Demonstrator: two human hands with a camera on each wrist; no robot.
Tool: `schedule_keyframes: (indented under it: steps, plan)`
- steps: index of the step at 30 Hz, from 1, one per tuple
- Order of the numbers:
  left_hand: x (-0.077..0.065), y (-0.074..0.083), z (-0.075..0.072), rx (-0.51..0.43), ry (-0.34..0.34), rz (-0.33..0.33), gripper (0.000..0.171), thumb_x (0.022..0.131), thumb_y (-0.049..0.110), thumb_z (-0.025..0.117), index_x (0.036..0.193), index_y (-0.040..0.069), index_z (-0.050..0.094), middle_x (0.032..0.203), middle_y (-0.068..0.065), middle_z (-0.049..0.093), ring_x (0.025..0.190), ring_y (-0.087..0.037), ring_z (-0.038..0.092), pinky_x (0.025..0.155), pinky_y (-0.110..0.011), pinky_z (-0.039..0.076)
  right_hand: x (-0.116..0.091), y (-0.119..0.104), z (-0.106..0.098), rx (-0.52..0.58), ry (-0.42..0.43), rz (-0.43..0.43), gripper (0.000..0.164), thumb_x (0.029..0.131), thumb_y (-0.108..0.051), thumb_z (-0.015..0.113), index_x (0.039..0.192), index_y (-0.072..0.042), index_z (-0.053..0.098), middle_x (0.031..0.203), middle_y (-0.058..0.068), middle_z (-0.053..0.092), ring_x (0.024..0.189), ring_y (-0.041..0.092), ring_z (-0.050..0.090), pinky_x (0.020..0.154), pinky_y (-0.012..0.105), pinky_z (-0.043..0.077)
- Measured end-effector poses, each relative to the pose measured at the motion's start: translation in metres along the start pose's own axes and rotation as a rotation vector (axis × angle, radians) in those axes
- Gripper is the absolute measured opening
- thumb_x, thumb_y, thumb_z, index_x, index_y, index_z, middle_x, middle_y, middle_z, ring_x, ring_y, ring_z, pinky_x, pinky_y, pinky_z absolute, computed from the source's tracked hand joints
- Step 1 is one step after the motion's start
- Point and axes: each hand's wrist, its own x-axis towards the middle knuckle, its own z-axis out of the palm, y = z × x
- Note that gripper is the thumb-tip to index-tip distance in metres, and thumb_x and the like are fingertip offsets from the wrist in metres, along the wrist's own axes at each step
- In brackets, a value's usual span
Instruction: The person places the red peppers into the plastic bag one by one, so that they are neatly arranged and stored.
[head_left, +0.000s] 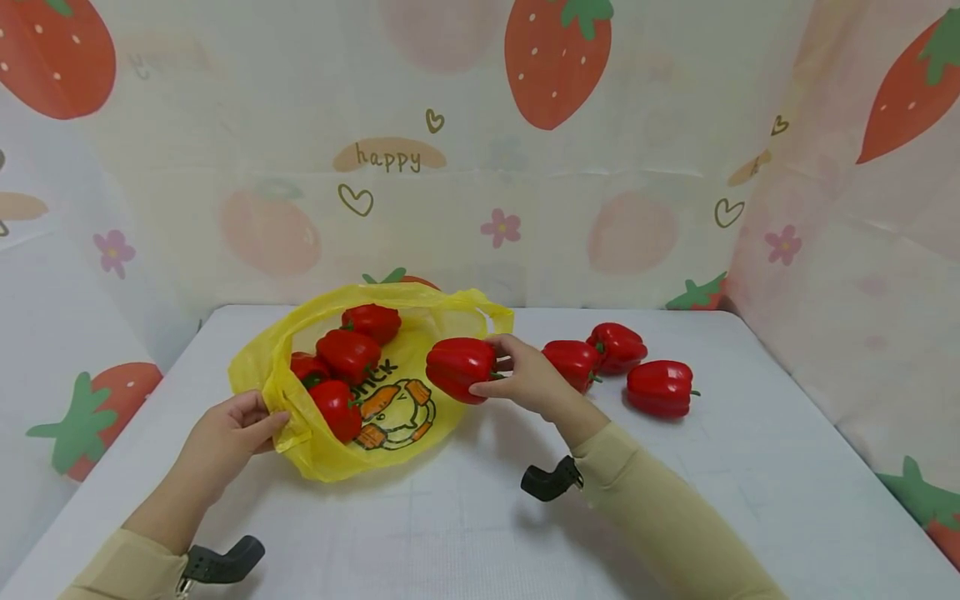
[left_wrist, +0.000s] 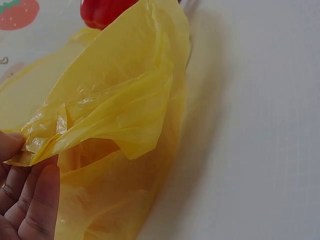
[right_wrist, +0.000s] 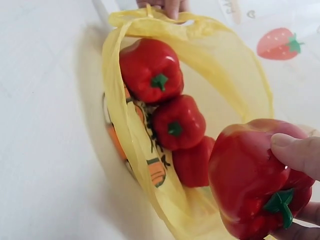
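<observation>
My left hand pinches the near left rim of a yellow plastic bag, whose mouth gapes toward me. Several red bell peppers lie inside it, above a printed cartoon face. The left wrist view shows thumb and fingers gripping the crumpled yellow film. My right hand holds another red bell pepper by its stem end, at the right side of the bag's mouth. Seen from the right wrist, that held pepper has a green stem and overlaps the bag's edge.
To the right of my right hand, three more red peppers rest on the white table: one partly behind the hand, one farther back and one at the right. A strawberry-patterned curtain stands behind the table.
</observation>
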Motion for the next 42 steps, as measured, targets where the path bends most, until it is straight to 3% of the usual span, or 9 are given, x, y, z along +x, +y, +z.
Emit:
schedule_keyframes:
  steps: [16, 28, 42]
  plan:
    - [0.003, 0.000, 0.002, -0.001, -0.022, -0.026, 0.048, 0.088, 0.039, 0.057, 0.118, 0.002, 0.051, 0.103, -0.009, 0.064, 0.087, -0.016, 0.062, 0.074, -0.026, 0.054, 0.021, -0.010, 0.041, -0.002, -0.084, -0.005, 0.061, 0.069, -0.030, 0.079, 0.121, -0.021, 0.050, 0.111, -0.003, 0.055, 0.106, 0.019, 0.050, 0.077, 0.031, 0.052]
    - [0.004, -0.001, 0.001, -0.005, -0.020, -0.004, 0.048, 0.089, 0.039, 0.057, 0.117, 0.002, 0.051, 0.102, -0.009, 0.065, 0.085, -0.016, 0.062, 0.074, -0.025, 0.054, 0.035, -0.015, 0.064, -0.086, -0.064, -0.020, 0.066, 0.067, -0.036, 0.080, 0.123, -0.019, 0.050, 0.111, -0.004, 0.056, 0.104, 0.016, 0.050, 0.082, 0.030, 0.050]
    - [0.000, -0.001, -0.003, -0.015, -0.005, 0.006, 0.047, 0.089, 0.039, 0.056, 0.117, 0.001, 0.051, 0.103, -0.010, 0.065, 0.084, -0.014, 0.063, 0.074, -0.026, 0.054, 0.043, -0.021, 0.084, -0.080, -0.054, 0.007, 0.069, 0.068, -0.036, 0.080, 0.126, -0.015, 0.049, 0.119, 0.002, 0.054, 0.107, 0.019, 0.050, 0.091, 0.034, 0.045]
